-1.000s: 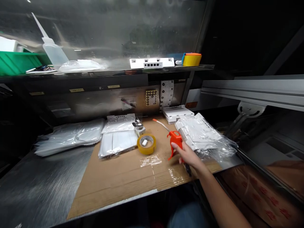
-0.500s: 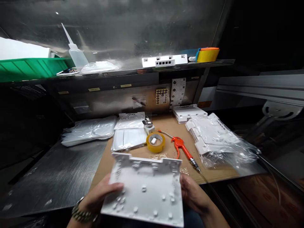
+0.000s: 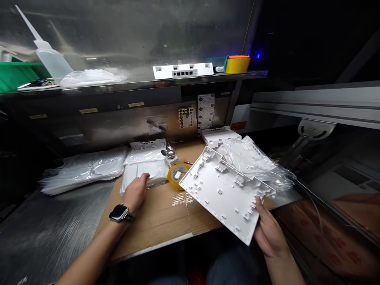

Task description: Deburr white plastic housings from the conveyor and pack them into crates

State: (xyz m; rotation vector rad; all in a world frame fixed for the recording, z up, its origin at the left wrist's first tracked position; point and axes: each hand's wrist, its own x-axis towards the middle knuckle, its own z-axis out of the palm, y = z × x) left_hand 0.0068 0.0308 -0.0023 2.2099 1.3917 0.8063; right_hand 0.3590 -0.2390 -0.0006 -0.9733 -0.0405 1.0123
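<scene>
White rectangular plastic panel [image 3: 221, 194]: one, uncovered.
Your right hand [image 3: 270, 233] is gripping its edge above the grey metal table [image 3: 71, 221]; your left hand [image 3: 135, 196] is lying over flat clear plastic bags [image 3: 156, 171], hold unclear; film-wrapped white panels [image 3: 245, 158] are already waiting.

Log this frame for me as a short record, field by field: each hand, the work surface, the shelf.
Right hand: the hand grips a white plastic panel by one edge, its studded side facing the camera, tilted
Left hand: the hand is at the near edge of the plastic-wrapped white stack; contact unclear
Left wrist: smartwatch
Work surface: cardboard sheet, with a yellow tape roll beside the stack
Inside tape roll: small white piece
Shelf: squeeze bottle, white part with ports
</scene>
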